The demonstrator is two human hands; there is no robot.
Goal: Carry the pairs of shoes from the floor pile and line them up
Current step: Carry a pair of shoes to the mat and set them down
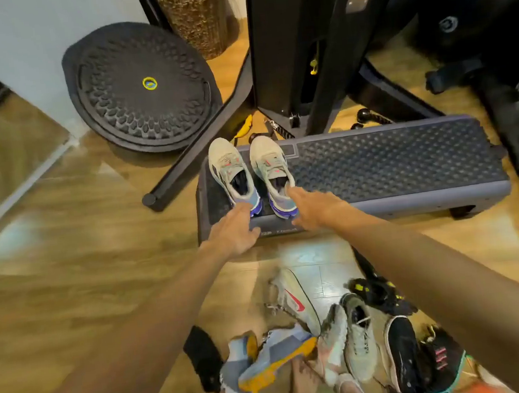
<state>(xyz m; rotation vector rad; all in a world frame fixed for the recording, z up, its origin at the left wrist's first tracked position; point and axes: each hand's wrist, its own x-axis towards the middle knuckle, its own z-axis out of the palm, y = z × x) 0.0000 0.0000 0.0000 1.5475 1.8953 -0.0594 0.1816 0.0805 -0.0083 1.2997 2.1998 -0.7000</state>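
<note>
Shoes in a pile (331, 342) lie on the floor below both arms. Left hand (234, 231) touches the left shoe (232, 175) heel with loose fingers; right hand (312, 205) fingertips press the right shoe (273, 175) collar, not gripping. Both shoes stand on the step (392, 163).

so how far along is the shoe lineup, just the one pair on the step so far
Yes, one pair is up: the two grey sneakers stand side by side at the left end of the step platform. In hand: the left hand and right hand are at their heels. Left: the floor pile holds many shoes.
</note>
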